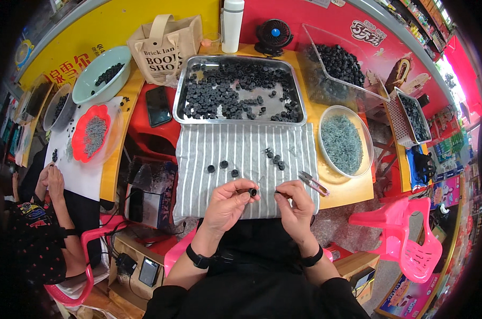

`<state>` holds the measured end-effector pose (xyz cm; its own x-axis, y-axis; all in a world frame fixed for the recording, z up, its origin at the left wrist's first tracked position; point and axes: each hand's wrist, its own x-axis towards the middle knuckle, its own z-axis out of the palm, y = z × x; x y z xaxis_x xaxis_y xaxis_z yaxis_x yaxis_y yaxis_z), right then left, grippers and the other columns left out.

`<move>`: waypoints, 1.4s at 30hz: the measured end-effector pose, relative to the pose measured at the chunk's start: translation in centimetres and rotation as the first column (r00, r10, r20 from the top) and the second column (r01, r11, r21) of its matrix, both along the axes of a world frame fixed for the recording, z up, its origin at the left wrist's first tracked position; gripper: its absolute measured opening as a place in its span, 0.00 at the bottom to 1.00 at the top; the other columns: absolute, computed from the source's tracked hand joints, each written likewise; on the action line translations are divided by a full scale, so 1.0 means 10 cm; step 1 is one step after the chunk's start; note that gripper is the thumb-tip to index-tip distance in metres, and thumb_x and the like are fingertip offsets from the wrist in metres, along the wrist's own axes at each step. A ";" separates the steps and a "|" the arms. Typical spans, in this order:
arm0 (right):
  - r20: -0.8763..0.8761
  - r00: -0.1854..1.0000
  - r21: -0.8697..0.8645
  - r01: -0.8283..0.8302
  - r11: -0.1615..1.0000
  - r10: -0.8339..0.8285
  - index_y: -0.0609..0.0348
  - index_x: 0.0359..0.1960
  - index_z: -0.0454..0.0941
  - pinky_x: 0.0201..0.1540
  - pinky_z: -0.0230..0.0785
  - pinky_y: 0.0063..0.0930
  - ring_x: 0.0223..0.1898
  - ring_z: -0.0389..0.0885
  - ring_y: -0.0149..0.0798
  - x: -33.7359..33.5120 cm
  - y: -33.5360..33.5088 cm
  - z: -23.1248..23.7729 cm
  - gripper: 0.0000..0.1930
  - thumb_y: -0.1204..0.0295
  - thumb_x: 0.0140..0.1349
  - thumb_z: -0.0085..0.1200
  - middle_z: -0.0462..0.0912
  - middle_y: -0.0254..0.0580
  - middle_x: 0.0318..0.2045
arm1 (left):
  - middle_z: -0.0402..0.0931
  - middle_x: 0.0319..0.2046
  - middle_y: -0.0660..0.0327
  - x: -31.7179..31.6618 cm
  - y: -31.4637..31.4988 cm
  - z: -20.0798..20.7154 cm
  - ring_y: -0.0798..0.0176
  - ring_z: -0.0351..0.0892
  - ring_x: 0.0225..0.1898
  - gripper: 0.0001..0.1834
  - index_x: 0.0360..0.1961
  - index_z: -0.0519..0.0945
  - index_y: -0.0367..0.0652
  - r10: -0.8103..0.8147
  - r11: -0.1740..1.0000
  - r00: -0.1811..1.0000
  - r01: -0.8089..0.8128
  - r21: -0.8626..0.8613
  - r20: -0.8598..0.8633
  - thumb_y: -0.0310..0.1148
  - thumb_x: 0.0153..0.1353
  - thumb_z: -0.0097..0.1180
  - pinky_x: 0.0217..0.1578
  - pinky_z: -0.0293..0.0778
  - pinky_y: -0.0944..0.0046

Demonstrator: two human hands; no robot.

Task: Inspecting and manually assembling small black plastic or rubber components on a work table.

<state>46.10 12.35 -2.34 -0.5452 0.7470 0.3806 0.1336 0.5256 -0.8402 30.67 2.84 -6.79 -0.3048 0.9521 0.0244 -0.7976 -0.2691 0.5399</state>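
Between the thumb and fingers of my left hand (pixel 227 206) is a small round black cap (pixel 252 192). My right hand (pixel 296 208) is closed in a pinch just to its right, a short gap away; whatever its fingertips hold is too small to make out. Both hands are over a grey-and-white striped cloth (pixel 198 154). On the cloth lie a few loose black caps (pixel 224 165) at the left and a cluster of small black parts (pixel 276 159) nearer the middle. Beside my right hand rests a pair of small metal snips (pixel 314 183).
A metal tray (pixel 241 122) of black parts stands behind the cloth. To its right are a tub (pixel 372 154) of thin clear pieces and a clear bin (pixel 376 93). Left are a phone (pixel 158 106), a red bowl (pixel 77 139) and another person's hands (pixel 53 181). A pink chair (pixel 403 228) stands right.
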 end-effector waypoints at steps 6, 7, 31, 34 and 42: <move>-0.141 0.988 -0.072 -0.077 0.994 0.066 0.64 0.39 0.77 0.33 0.72 0.25 0.31 0.80 0.38 -0.22 -0.24 0.10 0.13 0.86 0.51 0.61 0.79 0.44 0.32 | 0.80 0.44 0.53 -0.03 -0.02 -0.01 0.65 0.81 0.43 0.14 0.50 0.78 0.33 -0.051 0.999 0.993 0.051 0.004 0.105 0.20 0.63 0.55 0.44 0.77 0.70; -0.131 0.989 0.030 -0.063 0.998 0.066 0.64 0.38 0.77 0.32 0.72 0.26 0.31 0.80 0.39 -0.25 -0.24 0.09 0.13 0.86 0.50 0.62 0.79 0.45 0.32 | 0.80 0.44 0.53 -0.03 -0.02 -0.02 0.65 0.81 0.43 0.14 0.50 0.78 0.33 -0.052 0.999 0.993 0.052 0.003 0.106 0.20 0.63 0.55 0.44 0.77 0.70; -0.077 0.997 0.284 0.028 0.958 -0.006 0.64 0.31 0.78 0.25 0.67 0.31 0.25 0.77 0.43 -0.34 -0.26 0.01 0.11 0.82 0.46 0.67 0.78 0.43 0.26 | 0.80 0.44 0.53 -0.03 -0.03 -0.02 0.67 0.80 0.42 0.12 0.48 0.78 0.31 -0.047 0.999 0.995 0.049 -0.015 0.088 0.19 0.62 0.55 0.44 0.78 0.71; -0.083 0.997 0.290 0.026 0.957 -0.001 0.64 0.30 0.78 0.24 0.67 0.30 0.24 0.77 0.42 -0.33 -0.25 0.00 0.11 0.82 0.45 0.68 0.78 0.43 0.25 | 0.80 0.44 0.53 -0.03 -0.04 -0.02 0.68 0.80 0.42 0.12 0.47 0.78 0.31 -0.047 0.999 0.994 0.050 -0.021 0.098 0.19 0.62 0.56 0.43 0.78 0.73; -0.059 0.998 0.332 0.021 0.943 -0.001 0.65 0.32 0.77 0.26 0.69 0.28 0.25 0.79 0.41 -0.33 -0.29 0.00 0.12 0.84 0.47 0.67 0.79 0.46 0.27 | 0.80 0.43 0.51 -0.03 -0.04 -0.01 0.65 0.82 0.42 0.11 0.47 0.78 0.31 -0.040 0.999 0.992 0.040 0.002 0.116 0.19 0.63 0.55 0.44 0.80 0.70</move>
